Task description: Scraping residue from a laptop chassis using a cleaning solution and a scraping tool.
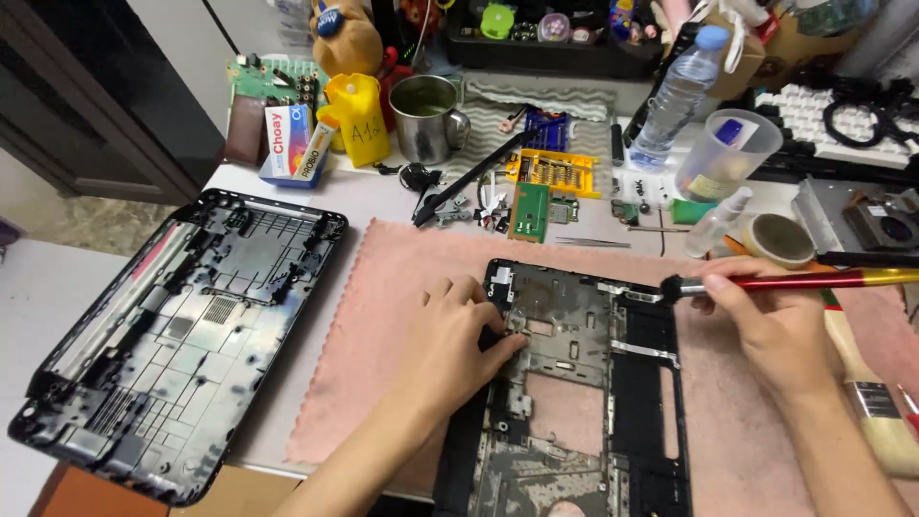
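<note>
1. Counter [287, 187]: white, crowded along its far edge; bare strip only between the pink cloth [383, 316] and the black base shell [182, 335] left of it.
2. Two laptop shells: the base shell overhangs the counter's near edge; the palmrest frame [574, 383] lies on the cloth, running out of view at the near edge.
3. Left hand [450, 340]: fingers curled, pressing on the frame's left rim.
4. Right hand [766, 321]: closed around one red-handled brush [766, 281], bristles touching the frame's top right corner.
5. A second, wider brush [876, 402] lies right of the frame.
6. Beyond the cloth: one steel mug [426, 120], one clear bottle [675, 96] with blue cap, one yellow bottle [359, 120], one red-white-blue box [292, 144].
</note>
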